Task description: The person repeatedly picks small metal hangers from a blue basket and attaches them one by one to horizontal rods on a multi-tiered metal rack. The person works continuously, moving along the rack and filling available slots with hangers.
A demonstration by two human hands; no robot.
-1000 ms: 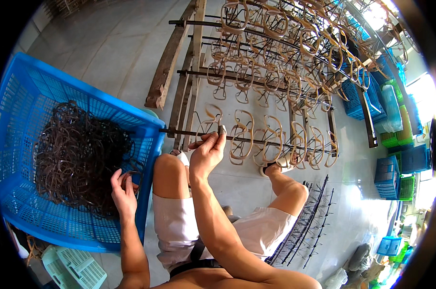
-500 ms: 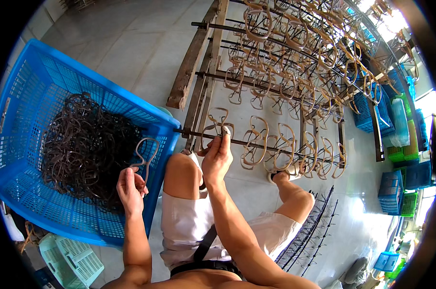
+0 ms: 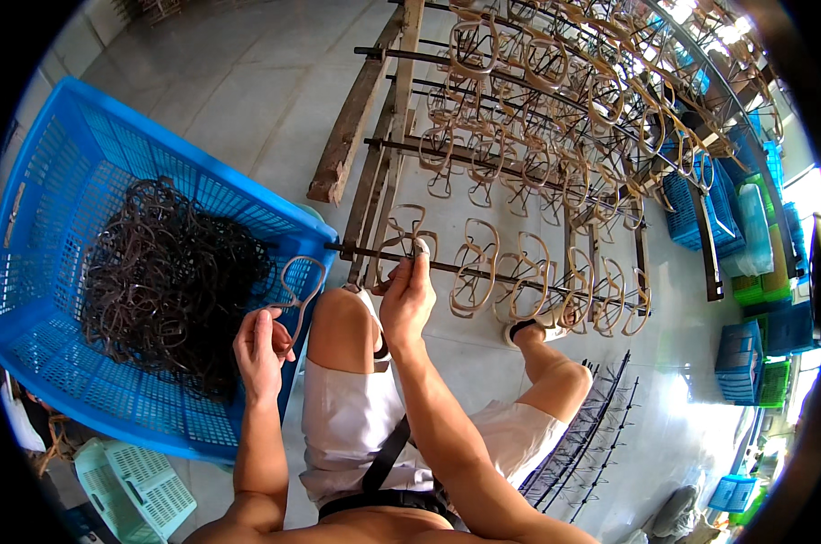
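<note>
Left hand [image 3: 264, 349] grips a brown, figure-eight plastic eyeglass frame [image 3: 294, 303] by its lower end; it lies upper right of those fingers, long axis near upright, leaning right, by the right rim of the blue perforated plastic basket [image 3: 202, 170]. Right hand [image 3: 409, 295], mid-picture, pinches at the thin black metal rod [image 3: 451, 269] near its left end. Smooth grey floor [image 3: 247, 91] below, brown wooden rack [image 3: 347, 136] toward upper right

Big bskt [image 3: 43, 195] is blue w/ mesh grid; piled frames [image 3: 161, 281] dk brn. Held frame [image 3: 301, 305] brn. Hung frames [image 3: 497, 245] tan, rod [image 3: 442, 267] blk. Shorts [image 3: 347, 408] wht, floor [image 3: 247, 86] gry, sm crate [image 3: 161, 499] pale grn.
</note>
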